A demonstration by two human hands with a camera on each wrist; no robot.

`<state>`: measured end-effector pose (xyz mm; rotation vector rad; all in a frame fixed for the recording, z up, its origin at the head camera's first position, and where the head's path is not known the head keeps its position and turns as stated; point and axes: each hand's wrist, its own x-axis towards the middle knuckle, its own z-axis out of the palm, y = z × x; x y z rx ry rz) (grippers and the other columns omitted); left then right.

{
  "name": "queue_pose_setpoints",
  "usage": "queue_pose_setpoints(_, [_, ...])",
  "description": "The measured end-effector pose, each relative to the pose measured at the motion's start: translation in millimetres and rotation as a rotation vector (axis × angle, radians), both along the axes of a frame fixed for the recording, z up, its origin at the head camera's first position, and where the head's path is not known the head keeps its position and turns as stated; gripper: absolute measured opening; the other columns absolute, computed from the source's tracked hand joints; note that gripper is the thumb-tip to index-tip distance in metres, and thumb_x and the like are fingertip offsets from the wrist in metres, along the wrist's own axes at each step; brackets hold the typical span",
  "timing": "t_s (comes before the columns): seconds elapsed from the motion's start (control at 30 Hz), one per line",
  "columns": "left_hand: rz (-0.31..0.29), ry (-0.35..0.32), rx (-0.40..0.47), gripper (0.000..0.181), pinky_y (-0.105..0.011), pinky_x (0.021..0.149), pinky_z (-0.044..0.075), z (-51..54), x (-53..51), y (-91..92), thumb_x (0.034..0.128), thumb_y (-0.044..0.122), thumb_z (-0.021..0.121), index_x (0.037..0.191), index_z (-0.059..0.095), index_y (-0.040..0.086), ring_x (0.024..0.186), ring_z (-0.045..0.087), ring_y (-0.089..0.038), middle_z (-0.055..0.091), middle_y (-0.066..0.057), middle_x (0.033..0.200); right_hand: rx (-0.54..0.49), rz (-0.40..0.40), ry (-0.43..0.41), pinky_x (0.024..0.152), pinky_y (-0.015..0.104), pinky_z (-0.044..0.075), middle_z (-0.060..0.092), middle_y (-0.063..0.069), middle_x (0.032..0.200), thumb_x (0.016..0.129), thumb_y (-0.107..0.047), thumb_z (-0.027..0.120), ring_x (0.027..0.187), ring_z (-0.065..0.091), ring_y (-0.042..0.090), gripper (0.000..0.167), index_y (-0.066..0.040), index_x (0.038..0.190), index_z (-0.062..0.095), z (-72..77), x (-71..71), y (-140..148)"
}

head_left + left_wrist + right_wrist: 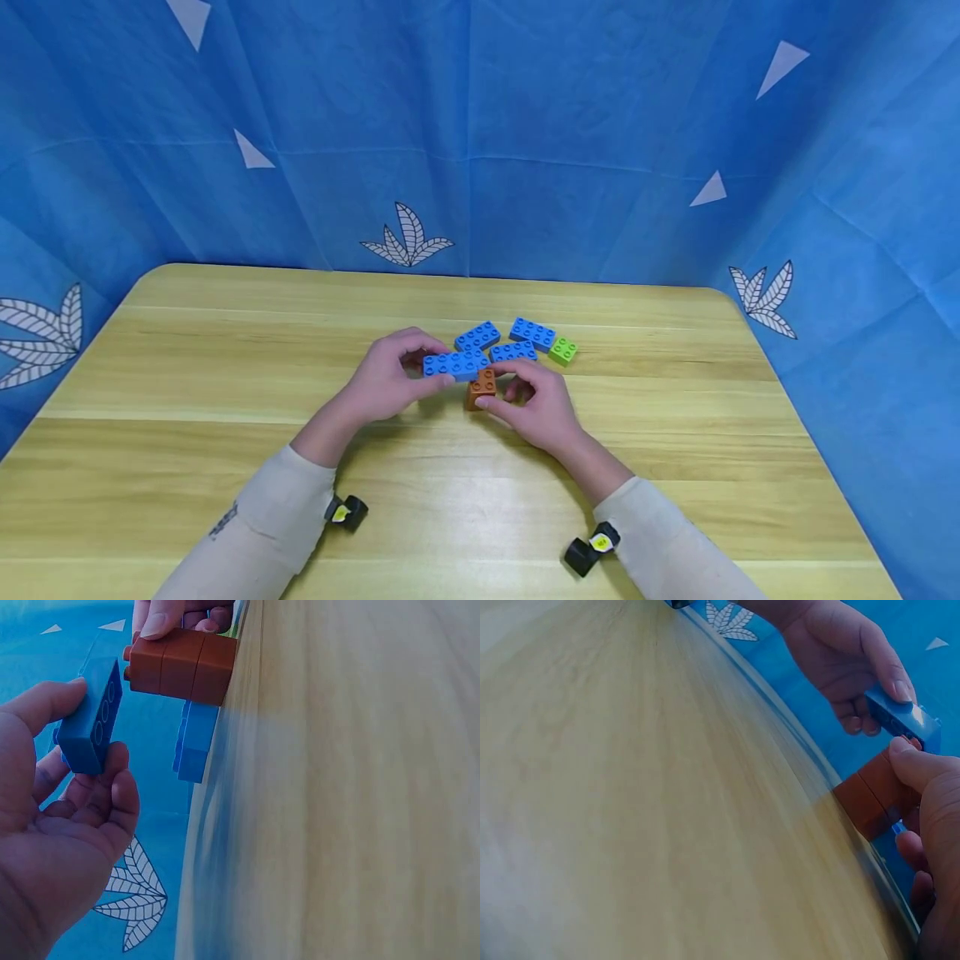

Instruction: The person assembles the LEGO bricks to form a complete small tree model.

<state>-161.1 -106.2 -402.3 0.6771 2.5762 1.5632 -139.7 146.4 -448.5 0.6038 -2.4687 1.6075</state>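
Observation:
My left hand (390, 377) pinches a blue toy building brick (452, 365) between thumb and fingers. In the left wrist view this blue brick (90, 720) is tilted, its hollow underside partly showing, slightly apart from the top of a brown brick stack (180, 667). Three brown bricks make up that stack, which stands upright on the table with studs on top. My right hand (542, 408) grips the brown stack (482, 390) near its top, thumb on the near side. In the right wrist view the thumb covers part of the stack (874, 796).
Behind the hands lie three blue bricks: one at left (477, 336), one in the middle (513, 352), one at right (532, 333). A small green brick (563, 352) touches the right one. A blue curtain (465, 167) hangs behind the wooden table (225, 350).

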Motion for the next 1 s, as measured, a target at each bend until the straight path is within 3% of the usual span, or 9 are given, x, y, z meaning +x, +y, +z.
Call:
queue_pose_setpoints(0.17, [-0.033, 0.001, 0.013, 0.027, -0.035, 0.072, 0.051, -0.8, 0.1, -0.1, 0.0847, 0.021, 0.083, 0.109, 0.073, 0.015, 0.083, 0.056, -0.021, 0.063, 0.003, 0.1, -0.004, 0.006, -0.006, 0.056, 0.03, 0.046, 0.066, 0.015, 0.087, 0.079, -0.005, 0.086, 0.069, 0.058, 0.03, 0.036, -0.002, 0.111, 0.072, 13.6, 6.3, -5])
queue_pose_setpoints(0.33, [-0.059, -0.001, 0.019, 0.026, -0.033, 0.067, 0.047, -1.1, 0.6, -0.2, 0.0844, 0.02, 0.083, 0.109, 0.074, 0.017, 0.079, 0.054, -0.022, 0.063, 0.003, 0.099, 0.001, 0.015, -0.008, 0.057, 0.03, 0.047, 0.066, 0.012, 0.086, 0.081, -0.003, 0.083, 0.068, 0.058, 0.027, 0.031, 0.002, 0.11, 0.071, 35.5, 16.6, -10])
queue_pose_setpoints(0.47, [-0.078, -0.004, 0.01, 0.026, -0.032, 0.064, 0.045, 0.2, 1.7, 1.1, 0.0845, 0.021, 0.083, 0.109, 0.075, 0.019, 0.077, 0.052, -0.023, 0.062, 0.002, 0.099, -0.007, 0.021, 0.007, 0.056, 0.03, 0.047, 0.066, 0.011, 0.086, 0.081, -0.001, 0.083, 0.067, 0.058, 0.027, 0.031, 0.002, 0.109, 0.071, 38.1, 17.9, -11])
queue_pose_setpoints(0.8, [-0.106, 0.041, 0.005, 0.026, -0.033, 0.064, 0.043, 0.6, 0.3, 5.2, 0.0842, 0.02, 0.083, 0.109, 0.076, 0.016, 0.077, 0.051, -0.026, 0.063, 0.004, 0.099, -0.005, 0.024, 0.019, 0.055, 0.03, 0.047, 0.067, 0.013, 0.087, 0.08, 0.0, 0.083, 0.064, 0.057, 0.028, 0.031, 0.002, 0.108, 0.07, 35.2, 17.2, -12])
queue_pose_setpoints(1.0, [-0.104, 0.035, 0.02, 0.026, -0.033, 0.064, 0.042, 1.0, 0.5, 6.5, 0.0836, 0.018, 0.084, 0.107, 0.076, 0.013, 0.077, 0.051, -0.03, 0.063, 0.002, 0.101, -0.007, 0.019, 0.014, 0.053, 0.031, 0.045, 0.065, 0.01, 0.081, 0.079, -0.005, 0.085, 0.062, 0.057, 0.026, 0.033, -0.002, 0.11, 0.071, 7.0, 5.1, -7])
